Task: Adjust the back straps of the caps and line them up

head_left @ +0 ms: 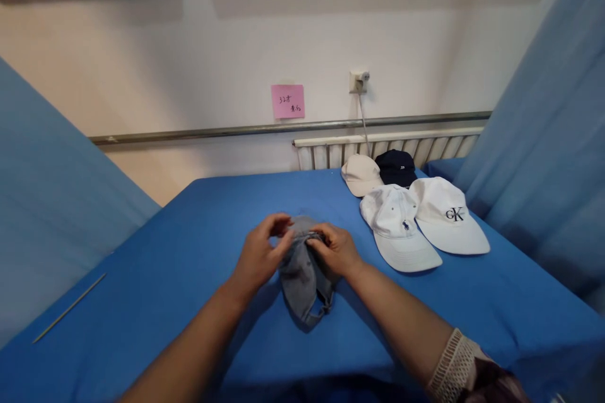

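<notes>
Both hands, left [265, 252] and right [336, 250], pinch at the gray cap [300, 283] mid-frame, fingertips kinda blurry. Can't really tell how firmly.

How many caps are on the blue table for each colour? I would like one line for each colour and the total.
White caps: 2
Beige cap: 1
Dark cap: 1
Grey cap: 1
Total: 5

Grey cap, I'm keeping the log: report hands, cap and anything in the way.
Left hand open at grey cap; right hand pinching its fabric. Strap end nearest wearer. Nearest white cap to right, not touching.
</notes>
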`<state>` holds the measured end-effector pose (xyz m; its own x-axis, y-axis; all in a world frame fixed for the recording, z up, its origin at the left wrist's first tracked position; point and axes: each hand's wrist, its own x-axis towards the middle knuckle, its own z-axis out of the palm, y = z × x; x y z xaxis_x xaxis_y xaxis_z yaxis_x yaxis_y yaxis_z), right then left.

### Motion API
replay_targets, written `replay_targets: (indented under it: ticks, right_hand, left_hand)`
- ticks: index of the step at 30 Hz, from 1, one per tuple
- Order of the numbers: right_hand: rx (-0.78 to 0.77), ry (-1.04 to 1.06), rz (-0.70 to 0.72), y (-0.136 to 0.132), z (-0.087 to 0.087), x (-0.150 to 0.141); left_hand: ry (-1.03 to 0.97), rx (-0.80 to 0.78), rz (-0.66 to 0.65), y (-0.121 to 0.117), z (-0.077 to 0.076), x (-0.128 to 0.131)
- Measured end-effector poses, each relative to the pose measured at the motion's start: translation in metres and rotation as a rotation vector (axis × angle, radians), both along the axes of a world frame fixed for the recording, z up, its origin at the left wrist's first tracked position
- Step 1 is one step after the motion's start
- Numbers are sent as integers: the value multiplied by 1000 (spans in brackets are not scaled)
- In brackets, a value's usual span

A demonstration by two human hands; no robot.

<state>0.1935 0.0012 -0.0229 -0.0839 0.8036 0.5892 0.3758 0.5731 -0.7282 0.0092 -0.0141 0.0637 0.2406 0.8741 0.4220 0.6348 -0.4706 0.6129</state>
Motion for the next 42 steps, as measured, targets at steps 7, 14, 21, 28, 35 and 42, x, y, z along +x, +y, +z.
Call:
replay_targets:
  ticks: [7, 14, 21, 28, 35, 42]
  right_hand:
    - [-13, -53, 30, -4, 0, -5]
    - [9, -62, 58, -8, 4, -1]
    - [11, -29, 90, -11, 5, -2]
    - [-38, -123, 91, -21, 5, -11]
    - [38, -128, 179, -26, 9, -12]
    - [-19, 18, 258, -19, 10, -4]
  left_hand:
    - [205, -220, 115, -45, -68, -26]
    - [371, -226, 90, -37, -73, -28]
    - [234, -136, 261, -31, -38, -60]
    - [127, -72, 205, -51, -31, -32]
    - [186, -156, -70, -33, -23, 1]
    - [334, -291, -149, -8, 3, -8]
